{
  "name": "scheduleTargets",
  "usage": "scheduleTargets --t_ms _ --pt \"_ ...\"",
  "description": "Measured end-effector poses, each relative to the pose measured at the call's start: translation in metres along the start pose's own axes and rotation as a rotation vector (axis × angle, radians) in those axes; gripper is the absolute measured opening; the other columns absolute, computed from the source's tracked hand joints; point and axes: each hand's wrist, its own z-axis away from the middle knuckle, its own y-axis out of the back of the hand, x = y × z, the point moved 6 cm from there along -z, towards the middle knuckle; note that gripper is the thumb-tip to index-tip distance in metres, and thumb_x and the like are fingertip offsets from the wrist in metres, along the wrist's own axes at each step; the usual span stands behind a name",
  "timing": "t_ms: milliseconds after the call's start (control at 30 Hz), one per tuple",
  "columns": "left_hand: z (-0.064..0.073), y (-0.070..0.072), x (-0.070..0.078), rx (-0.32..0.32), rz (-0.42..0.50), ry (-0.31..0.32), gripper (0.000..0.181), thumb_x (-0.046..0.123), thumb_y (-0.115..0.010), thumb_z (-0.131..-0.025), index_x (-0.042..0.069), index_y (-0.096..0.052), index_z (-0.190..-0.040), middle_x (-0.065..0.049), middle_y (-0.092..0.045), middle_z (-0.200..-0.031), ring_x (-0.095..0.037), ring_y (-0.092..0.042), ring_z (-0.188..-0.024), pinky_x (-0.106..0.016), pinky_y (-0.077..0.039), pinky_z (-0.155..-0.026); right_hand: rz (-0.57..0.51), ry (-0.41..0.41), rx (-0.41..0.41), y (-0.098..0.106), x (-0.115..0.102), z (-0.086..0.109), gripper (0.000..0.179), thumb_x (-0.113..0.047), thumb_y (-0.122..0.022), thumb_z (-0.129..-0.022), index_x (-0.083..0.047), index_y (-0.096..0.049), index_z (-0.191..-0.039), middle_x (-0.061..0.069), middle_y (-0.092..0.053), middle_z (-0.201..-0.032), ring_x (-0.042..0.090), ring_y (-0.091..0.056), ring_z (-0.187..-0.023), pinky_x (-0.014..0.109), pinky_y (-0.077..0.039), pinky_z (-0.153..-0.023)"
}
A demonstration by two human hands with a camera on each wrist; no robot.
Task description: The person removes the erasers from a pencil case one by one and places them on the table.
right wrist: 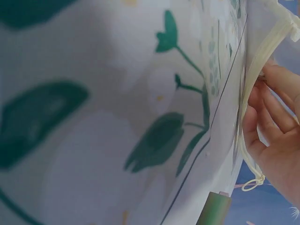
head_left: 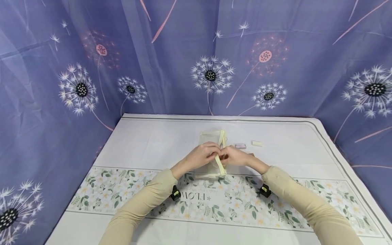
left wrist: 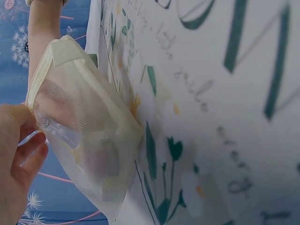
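A see-through mesh pouch (head_left: 208,169) with pale yellow edging stands at the middle of the table, its opening facing right. My left hand (head_left: 203,153) pinches the rim between thumb and fingers; the left wrist view shows the taut mesh (left wrist: 89,117) beside that hand. The right hand (head_left: 235,156) has its fingertips in the opening, partly hidden behind the yellow edging (right wrist: 255,70). I cannot tell whether these fingers hold something. A small purplish block (head_left: 240,146) and a pale yellow-green block (head_left: 257,143) lie just beyond the right hand.
Part of a brown piece (head_left: 251,154) shows behind the right wrist. A green block (right wrist: 213,208) stands low in the right wrist view. The white tablecloth (head_left: 165,143) has a floral band (head_left: 122,190). Blue dandelion-print curtains (head_left: 171,85) close off the back and sides.
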Motion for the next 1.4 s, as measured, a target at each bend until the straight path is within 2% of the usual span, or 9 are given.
scheduleTargets --t_ms 133,367,600,800,1000,1167,1400 --pt "0.0 -0.001 -0.001 -0.004 -0.002 0.005 0.015 0.008 -0.057 -0.088 0.013 -0.068 -0.096 0.001 -0.066 -0.107 -0.011 -0.06 -0.103 -0.014 -0.047 -0.092 -0.032 -0.003 0.014 0.003 0.003 0.003 0.013 -0.01 -0.065 -0.082 -0.015 -0.069 -0.094 -0.001 -0.069 -0.08 0.01 -0.061 -0.065 0.021 -0.054 -0.057" --pt "0.0 -0.001 0.001 -0.003 0.022 -0.004 0.014 0.007 -0.057 -0.088 0.012 -0.069 -0.094 0.0 -0.066 -0.105 -0.012 -0.06 -0.103 -0.016 -0.048 -0.092 -0.047 0.012 0.017 0.005 0.004 0.007 0.012 -0.011 -0.065 -0.083 -0.018 -0.069 -0.092 0.001 -0.068 -0.077 0.015 -0.064 -0.068 0.024 -0.056 -0.06" --pt "-0.001 -0.001 0.0 0.014 0.039 -0.015 0.015 0.005 -0.056 -0.088 0.01 -0.069 -0.093 0.0 -0.066 -0.103 -0.011 -0.061 -0.101 -0.014 -0.048 -0.091 -0.082 -0.022 0.016 0.007 0.008 0.01 0.019 -0.012 -0.065 -0.083 -0.016 -0.07 -0.101 0.002 -0.07 -0.089 0.015 -0.064 -0.075 0.026 -0.056 -0.066" --pt "-0.001 -0.002 0.0 0.007 0.051 -0.022 0.016 0.003 -0.055 -0.088 0.01 -0.068 -0.092 -0.001 -0.066 -0.103 -0.011 -0.06 -0.102 -0.013 -0.047 -0.091 -0.078 -0.019 0.038 0.01 0.01 0.012 0.023 -0.014 -0.066 -0.083 -0.013 -0.068 -0.105 0.002 -0.07 -0.088 0.015 -0.063 -0.073 0.025 -0.056 -0.064" --pt "-0.001 -0.001 0.0 0.003 0.073 -0.002 0.016 0.002 -0.055 -0.087 0.01 -0.068 -0.091 -0.004 -0.067 -0.103 -0.013 -0.06 -0.103 -0.014 -0.047 -0.093 -0.078 -0.058 0.048 0.01 0.016 0.013 0.027 -0.021 -0.068 -0.082 -0.014 -0.067 -0.108 0.0 -0.07 -0.091 0.012 -0.063 -0.073 0.023 -0.056 -0.068" --pt "0.0 -0.003 0.0 -0.01 0.085 0.009 0.016 0.002 -0.055 -0.087 0.009 -0.068 -0.091 -0.005 -0.067 -0.103 -0.014 -0.06 -0.103 -0.013 -0.047 -0.092 -0.081 -0.079 0.06 0.011 0.017 0.016 0.031 -0.023 -0.069 -0.081 -0.013 -0.066 -0.11 0.001 -0.071 -0.093 0.015 -0.064 -0.076 0.025 -0.056 -0.068" --pt "0.0 -0.002 0.001 -0.001 0.093 0.003 0.016 0.002 -0.054 -0.088 0.008 -0.068 -0.093 -0.007 -0.067 -0.104 -0.016 -0.061 -0.103 -0.013 -0.048 -0.091 -0.037 -0.064 0.094 0.013 0.017 0.019 0.029 -0.023 -0.068 -0.081 -0.016 -0.067 -0.109 -0.002 -0.071 -0.092 0.011 -0.063 -0.074 0.023 -0.055 -0.064"
